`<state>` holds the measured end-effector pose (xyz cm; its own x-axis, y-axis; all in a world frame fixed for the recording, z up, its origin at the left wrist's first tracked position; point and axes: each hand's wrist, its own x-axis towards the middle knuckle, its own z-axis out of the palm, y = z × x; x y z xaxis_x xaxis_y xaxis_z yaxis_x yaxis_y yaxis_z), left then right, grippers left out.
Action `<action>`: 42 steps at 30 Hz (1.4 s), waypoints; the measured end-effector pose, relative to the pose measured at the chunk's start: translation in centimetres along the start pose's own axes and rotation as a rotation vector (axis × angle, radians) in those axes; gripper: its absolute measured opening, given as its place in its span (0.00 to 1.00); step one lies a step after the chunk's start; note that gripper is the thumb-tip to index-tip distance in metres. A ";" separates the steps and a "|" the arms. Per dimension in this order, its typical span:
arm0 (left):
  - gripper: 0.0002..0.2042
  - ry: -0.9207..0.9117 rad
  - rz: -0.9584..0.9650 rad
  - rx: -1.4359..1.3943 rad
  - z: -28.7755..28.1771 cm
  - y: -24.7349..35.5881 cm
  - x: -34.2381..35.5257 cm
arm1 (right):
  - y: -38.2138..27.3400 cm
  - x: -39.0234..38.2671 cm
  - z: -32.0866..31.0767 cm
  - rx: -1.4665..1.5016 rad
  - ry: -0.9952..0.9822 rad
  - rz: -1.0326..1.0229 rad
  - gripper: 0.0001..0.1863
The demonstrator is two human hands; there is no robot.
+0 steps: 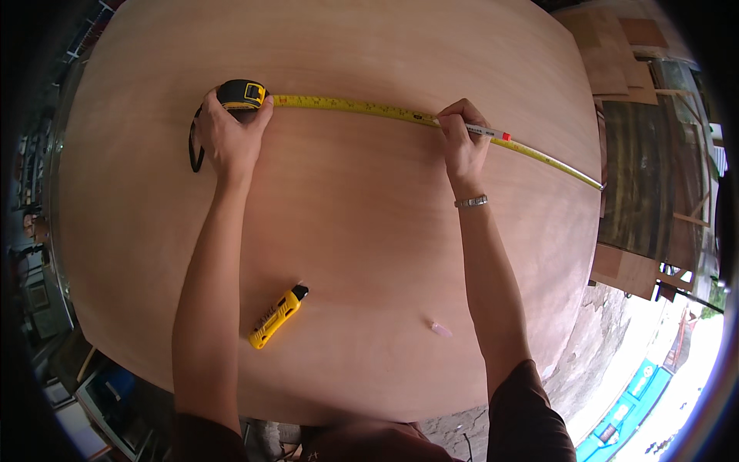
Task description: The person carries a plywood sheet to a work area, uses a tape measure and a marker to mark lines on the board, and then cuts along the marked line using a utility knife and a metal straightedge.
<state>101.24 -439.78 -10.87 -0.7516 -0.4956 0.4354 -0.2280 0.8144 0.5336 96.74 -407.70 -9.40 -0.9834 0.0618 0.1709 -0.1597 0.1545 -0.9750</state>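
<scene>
1. Between the hands and on past the right one: yellow measuring tape (346, 105), drawn out across a pale brown board (346, 208) to its right edge.
2. Left hand (233, 142): fingers closed around the black-and-yellow tape case (235, 91).
3. Right hand (466, 150): gripping a white writing tool (485, 132) with a red end, its tip at the tape.
4. Nearer the body than either hand: yellow utility knife (275, 317), toward the left forearm (208, 308); small pinkish piece (440, 329), beside the right forearm (496, 292).

We could not see the stretch of tape blade (346, 105) under our right hand (466, 146); the lower edge cut off both dark sleeves (527, 416).
</scene>
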 end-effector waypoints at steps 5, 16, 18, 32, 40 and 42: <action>0.34 0.005 -0.015 -0.007 0.0 0.2 -0.2 | 0.8 0.4 0.1 -0.068 -0.017 -0.043 0.07; 0.33 -0.067 -0.122 -0.118 -0.2 0.9 -0.2 | 0.8 0.5 0.2 -0.073 -0.065 0.001 0.07; 0.33 -0.041 -0.091 -0.118 -0.1 0.8 -0.1 | 0.7 0.4 0.3 -0.085 -0.062 0.018 0.07; 0.33 -0.064 -0.106 -0.113 -0.2 1.0 -0.1 | 0.6 0.5 0.4 -0.071 -0.060 0.017 0.08; 0.33 -0.045 -0.103 -0.104 -0.1 1.0 -0.1 | 0.7 0.4 0.5 -0.088 -0.045 -0.016 0.08; 0.33 -0.052 -0.107 -0.102 -0.2 1.2 -0.1 | 0.6 0.4 0.5 -0.087 -0.043 -0.003 0.08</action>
<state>101.16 -438.86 -10.11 -0.7577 -0.5597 0.3357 -0.2467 0.7218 0.6467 96.18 -408.04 -10.03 -0.9859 0.0194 0.1662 -0.1568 0.2402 -0.9580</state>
